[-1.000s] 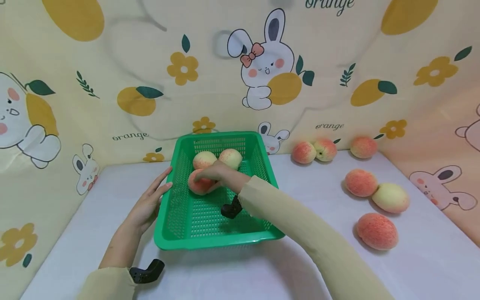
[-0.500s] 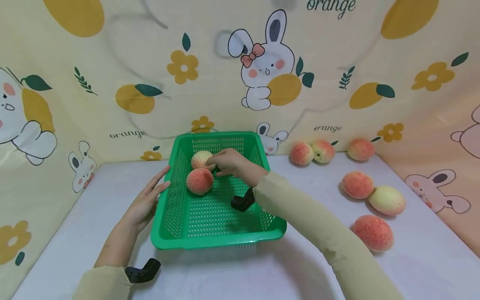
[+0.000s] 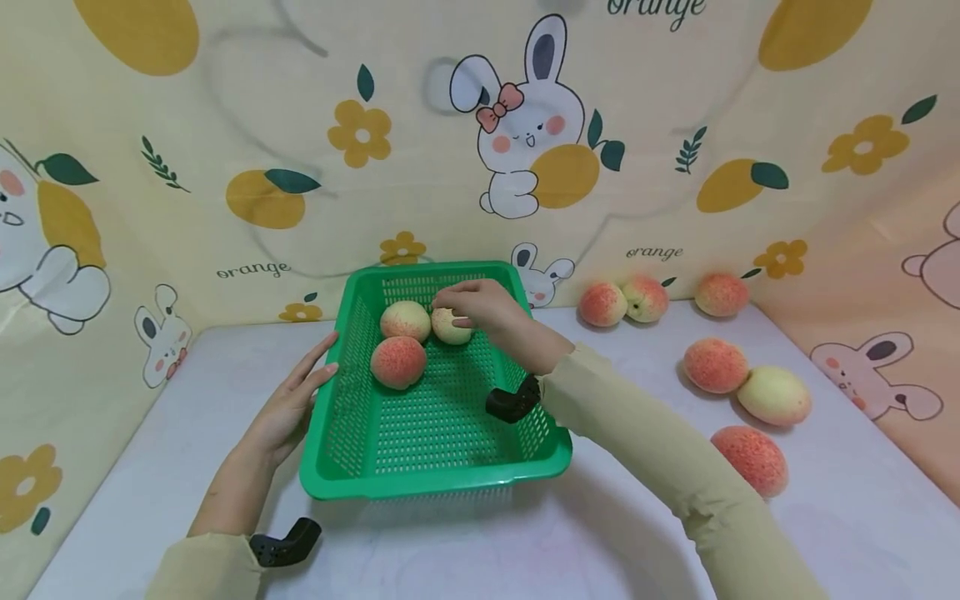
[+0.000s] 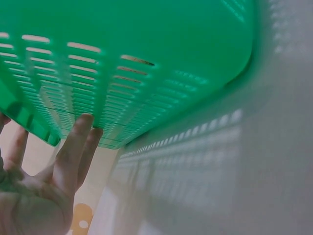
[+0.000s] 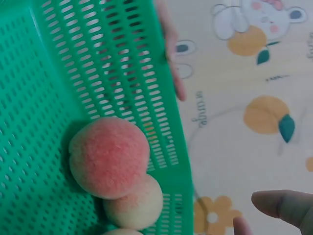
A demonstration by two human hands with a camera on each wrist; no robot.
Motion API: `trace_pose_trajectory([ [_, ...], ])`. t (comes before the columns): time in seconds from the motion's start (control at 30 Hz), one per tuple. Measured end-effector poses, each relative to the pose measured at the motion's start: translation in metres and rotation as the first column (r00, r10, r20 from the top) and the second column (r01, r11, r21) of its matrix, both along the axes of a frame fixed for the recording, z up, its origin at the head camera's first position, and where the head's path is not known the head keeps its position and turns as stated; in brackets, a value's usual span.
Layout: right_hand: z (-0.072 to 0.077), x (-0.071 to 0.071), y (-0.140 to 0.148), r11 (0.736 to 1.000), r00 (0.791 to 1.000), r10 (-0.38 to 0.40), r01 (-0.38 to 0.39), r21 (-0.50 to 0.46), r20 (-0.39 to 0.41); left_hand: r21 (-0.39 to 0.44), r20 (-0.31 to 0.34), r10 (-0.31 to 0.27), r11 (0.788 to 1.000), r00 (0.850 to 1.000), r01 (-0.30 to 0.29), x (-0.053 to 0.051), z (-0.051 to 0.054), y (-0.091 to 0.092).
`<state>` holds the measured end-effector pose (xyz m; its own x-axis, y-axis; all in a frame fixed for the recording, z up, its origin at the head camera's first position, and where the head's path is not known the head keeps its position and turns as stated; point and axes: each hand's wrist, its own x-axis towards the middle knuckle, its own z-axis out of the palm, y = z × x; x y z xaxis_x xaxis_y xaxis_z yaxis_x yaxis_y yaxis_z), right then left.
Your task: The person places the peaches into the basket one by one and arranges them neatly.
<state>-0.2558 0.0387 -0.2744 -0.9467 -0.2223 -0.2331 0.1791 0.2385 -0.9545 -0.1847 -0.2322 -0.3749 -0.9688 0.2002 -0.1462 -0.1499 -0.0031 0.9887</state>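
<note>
A green plastic basket stands at the middle of the table with a pink peach and two paler peaches, one at the back left and another to its right. Fingers of my left hand lie straight against the basket's left side; the left wrist view has this hand beside the slotted wall. My right hand hovers over the right pale peach, partly covering it, its fingers loosely bent and holding nothing. At the right wrist view's lower right, its fingers are apart from the peaches.
Several more peaches lie on the white table at the right: a pair by the back wall, one further right, and a pink one nearest, partly behind the right sleeve. A patterned cloth hangs behind the table.
My right hand has let go of the pink peach in the basket and moved right and up, uncovering the pale peach on the right. The left hand stays at the basket's side.
</note>
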Motion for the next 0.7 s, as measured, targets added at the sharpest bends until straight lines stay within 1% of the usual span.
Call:
trace_pose_trajectory([
  [0.07,0.003,0.0,0.004,1.0,1.0,-0.019,0.019,-0.018,-0.016,-0.003,-0.003,0.001,1.0,1.0,-0.001,0.0,0.0,0.0],
  [0.13,0.005,-0.002,0.01,0.998,0.998,-0.054,0.053,-0.036,-0.023,-0.003,-0.006,-0.001,1.0,1.0,0.001,0.0,0.0,0.0],
  [0.23,0.008,-0.003,0.019,0.995,0.995,-0.091,0.089,-0.045,-0.036,0.0,-0.006,-0.005,1.0,1.0,0.005,0.001,0.0,0.0],
  [0.3,0.009,-0.004,0.025,0.993,0.992,-0.112,0.11,-0.035,-0.052,0.002,-0.004,-0.006,1.0,1.0,0.006,0.001,0.0,0.0],
  [0.43,0.01,-0.005,0.036,0.993,0.99,-0.114,0.114,-0.002,-0.083,0.002,0.001,-0.003,1.0,1.0,0.003,0.001,0.001,0.001],
  [0.63,0.012,-0.008,0.057,0.986,0.986,-0.143,0.149,0.07,-0.087,-0.001,0.005,0.002,1.0,1.0,-0.002,0.001,0.001,0.001],
  [0.7,0.013,-0.01,0.064,0.983,0.983,-0.16,0.166,0.073,-0.086,-0.009,0.005,0.0,1.0,1.0,0.0,0.001,0.001,0.0],
])
